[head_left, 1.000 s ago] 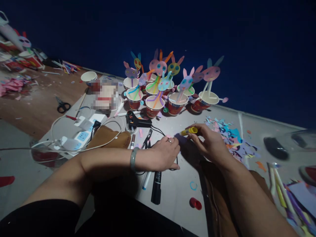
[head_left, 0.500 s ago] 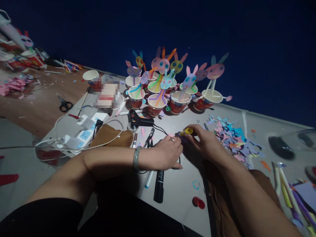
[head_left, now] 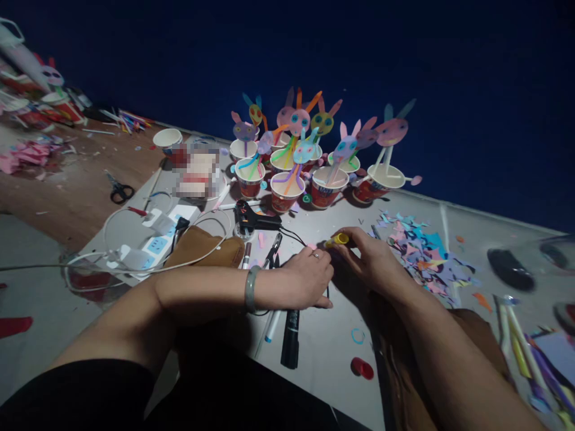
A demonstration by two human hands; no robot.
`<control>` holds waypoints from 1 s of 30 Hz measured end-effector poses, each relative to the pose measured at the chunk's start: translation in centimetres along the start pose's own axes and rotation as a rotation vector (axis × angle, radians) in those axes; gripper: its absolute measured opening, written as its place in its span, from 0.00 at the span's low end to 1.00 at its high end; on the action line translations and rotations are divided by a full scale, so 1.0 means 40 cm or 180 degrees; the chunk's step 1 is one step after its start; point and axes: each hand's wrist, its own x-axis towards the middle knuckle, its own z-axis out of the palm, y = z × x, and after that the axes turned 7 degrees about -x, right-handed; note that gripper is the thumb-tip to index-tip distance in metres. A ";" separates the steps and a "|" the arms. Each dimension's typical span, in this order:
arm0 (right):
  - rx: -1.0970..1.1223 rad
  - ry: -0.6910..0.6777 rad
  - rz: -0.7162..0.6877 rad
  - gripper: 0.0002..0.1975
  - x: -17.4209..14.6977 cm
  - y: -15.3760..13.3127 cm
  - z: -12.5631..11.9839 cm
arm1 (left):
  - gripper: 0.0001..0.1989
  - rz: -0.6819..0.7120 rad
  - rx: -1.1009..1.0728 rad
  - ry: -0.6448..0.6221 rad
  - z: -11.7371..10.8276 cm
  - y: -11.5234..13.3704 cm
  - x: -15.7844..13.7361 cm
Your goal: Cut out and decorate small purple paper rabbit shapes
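My right hand [head_left: 366,254] pinches a short yellow marker [head_left: 340,239] with a hollow rear end, tilted so its other end points down and left toward the table. My left hand [head_left: 309,278], with a ring, lies palm down just left of it. Its fingers bend toward the tabletop and its thumb is held apart; what lies under the fingers is hidden. A pink scrap [head_left: 311,246] peeks out at its knuckles. Beneath the left wrist and palm are a black marker [head_left: 290,344] and a white pen with a blue end [head_left: 272,326].
Several paper cups [head_left: 287,193] with paper rabbit figures stand at the back. A black glue gun [head_left: 258,216] lies before them, near a power strip [head_left: 164,239] with cables and a brown pouch [head_left: 204,246]. Paper scraps [head_left: 420,245] are heaped right; a red cap [head_left: 362,368] lies in front.
The yellow marker has shifted slightly left and tilts a little differently in my right hand. My left hand stays in nearly the same place.
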 end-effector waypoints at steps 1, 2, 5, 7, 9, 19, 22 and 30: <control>-0.0057 -0.0002 -0.0003 0.06 0.000 -0.002 -0.001 | 0.34 0.0009 0.0025 0.0018 0.001 0.000 0.000; -0.0112 -0.0014 -0.0007 0.06 0.001 -0.003 -0.003 | 0.34 0.0011 0.0046 0.0036 0.002 0.000 0.000; -0.0195 -0.0093 -0.0039 0.06 0.001 -0.007 -0.008 | 0.34 0.0004 0.0037 0.0026 0.002 0.000 0.001; -0.0187 -0.0109 -0.0066 0.06 0.000 -0.008 -0.010 | 0.34 -0.0005 -0.0009 -0.0025 -0.001 0.000 0.002; -0.0180 -0.0082 -0.0070 0.05 0.001 -0.008 -0.011 | 0.34 -0.0017 -0.0029 -0.0077 -0.005 0.000 0.003; -0.0267 -0.0048 -0.0013 0.05 0.000 -0.010 -0.010 | 0.35 -0.0014 0.0025 -0.0066 -0.002 0.000 0.002; -0.0303 -0.0078 0.0032 0.05 0.000 -0.011 -0.012 | 0.36 0.0007 0.0005 -0.0012 -0.001 0.000 0.002; -0.0284 -0.0069 0.0086 0.05 0.000 -0.010 -0.014 | 0.36 -0.0006 -0.0062 -0.0113 -0.015 0.000 0.003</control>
